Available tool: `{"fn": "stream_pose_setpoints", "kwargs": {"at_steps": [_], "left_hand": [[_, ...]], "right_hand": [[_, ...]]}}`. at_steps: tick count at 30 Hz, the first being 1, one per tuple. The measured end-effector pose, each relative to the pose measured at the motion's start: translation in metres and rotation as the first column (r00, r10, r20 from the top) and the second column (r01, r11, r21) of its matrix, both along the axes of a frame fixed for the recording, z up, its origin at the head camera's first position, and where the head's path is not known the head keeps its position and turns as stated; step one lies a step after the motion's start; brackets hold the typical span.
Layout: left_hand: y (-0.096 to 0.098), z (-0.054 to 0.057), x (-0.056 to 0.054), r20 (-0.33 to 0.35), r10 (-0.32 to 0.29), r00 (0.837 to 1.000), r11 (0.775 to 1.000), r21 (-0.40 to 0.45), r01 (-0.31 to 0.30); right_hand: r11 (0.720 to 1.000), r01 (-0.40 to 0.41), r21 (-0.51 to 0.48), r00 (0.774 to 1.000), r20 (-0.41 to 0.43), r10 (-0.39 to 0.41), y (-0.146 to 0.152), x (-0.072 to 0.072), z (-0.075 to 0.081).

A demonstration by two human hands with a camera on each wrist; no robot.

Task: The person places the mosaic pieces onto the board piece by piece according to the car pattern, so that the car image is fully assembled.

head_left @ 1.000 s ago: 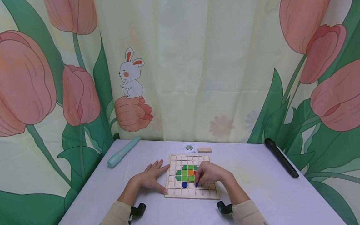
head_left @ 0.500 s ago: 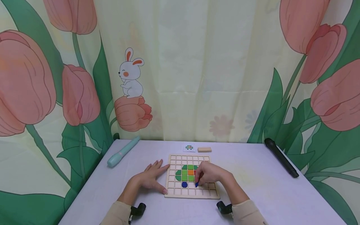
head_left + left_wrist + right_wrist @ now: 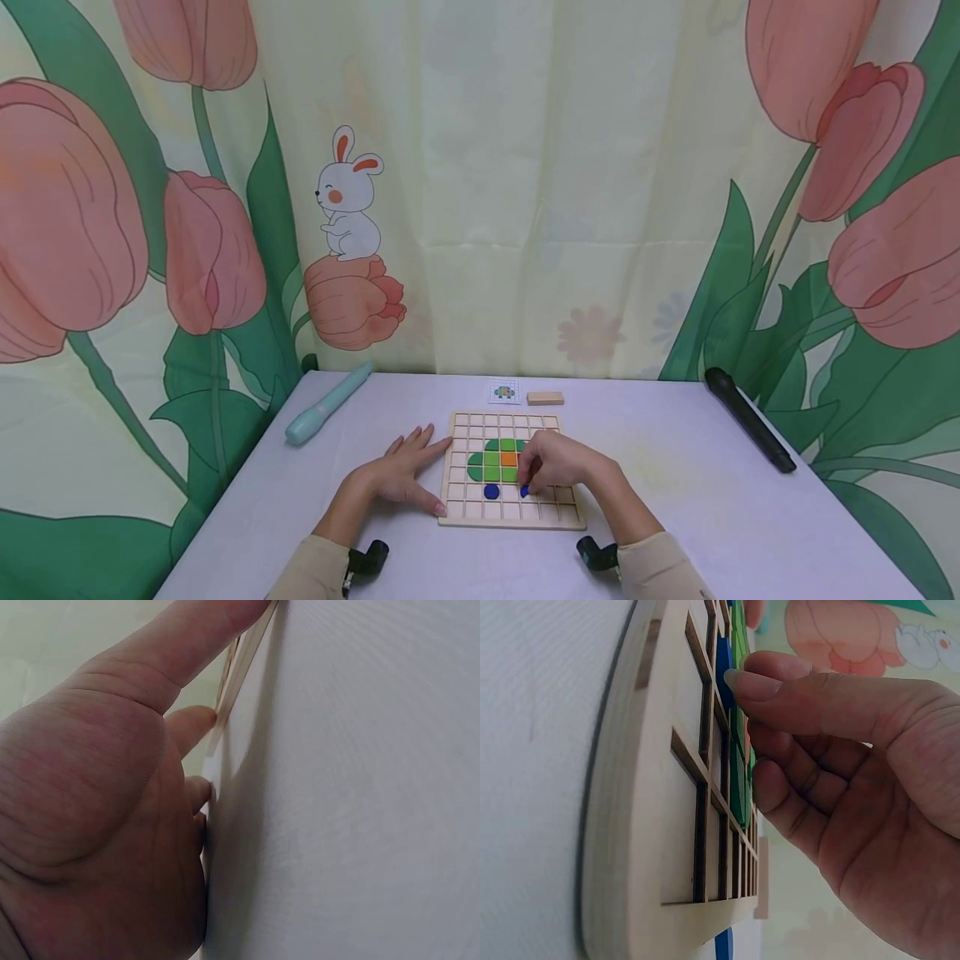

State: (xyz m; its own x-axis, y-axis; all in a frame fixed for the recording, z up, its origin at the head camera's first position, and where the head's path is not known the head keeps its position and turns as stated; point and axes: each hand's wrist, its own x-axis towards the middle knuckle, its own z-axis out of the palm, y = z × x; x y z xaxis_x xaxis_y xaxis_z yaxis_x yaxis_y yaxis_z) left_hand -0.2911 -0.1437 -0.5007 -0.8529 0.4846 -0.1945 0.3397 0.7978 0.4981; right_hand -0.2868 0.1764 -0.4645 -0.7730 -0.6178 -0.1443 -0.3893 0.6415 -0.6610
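Observation:
A wooden grid board (image 3: 467,512) lies on the table, with green tiles (image 3: 492,459), an orange tile (image 3: 508,459) and a dark blue round tile (image 3: 491,492) in its cells. My right hand (image 3: 558,460) is over the board's right half, thumb and forefinger pinching a small blue tile (image 3: 524,492) at a cell below the green ones. In the right wrist view the thumb tip touches this blue tile (image 3: 724,671), partly hidden. My left hand (image 3: 405,471) lies with fingers spread at the board's left edge; thumb and forefinger touch the frame.
Behind the board lie a small pattern card (image 3: 504,392) and a plain wooden block (image 3: 545,398). A teal stick-like object (image 3: 330,406) lies at the table's left, a black one (image 3: 750,421) at its right. A tulip-print curtain (image 3: 487,208) hangs behind the table.
The right hand has shifted very slightly left, covering a red tile that showed beside its fingers. The blue tile's visible part looks slightly different. My left hand stays at the board's edge.

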Motion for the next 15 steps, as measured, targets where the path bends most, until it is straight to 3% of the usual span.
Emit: {"fn": "stream_pose_setpoints", "kwargs": {"at_steps": [7,15], "left_hand": [[-0.001,-0.003,-0.001,-0.004,-0.004,1.0,1.0,-0.001,0.004],[-0.001,-0.003,-0.001,-0.002,0.004,1.0,1.0,0.004,-0.004]], "right_hand": [[1.0,0.016,0.019,1.0,-0.015,-0.016,0.002,-0.001,0.0],[0.994,0.087,-0.059,0.994,-0.057,-0.09,0.017,-0.005,0.011]]}}
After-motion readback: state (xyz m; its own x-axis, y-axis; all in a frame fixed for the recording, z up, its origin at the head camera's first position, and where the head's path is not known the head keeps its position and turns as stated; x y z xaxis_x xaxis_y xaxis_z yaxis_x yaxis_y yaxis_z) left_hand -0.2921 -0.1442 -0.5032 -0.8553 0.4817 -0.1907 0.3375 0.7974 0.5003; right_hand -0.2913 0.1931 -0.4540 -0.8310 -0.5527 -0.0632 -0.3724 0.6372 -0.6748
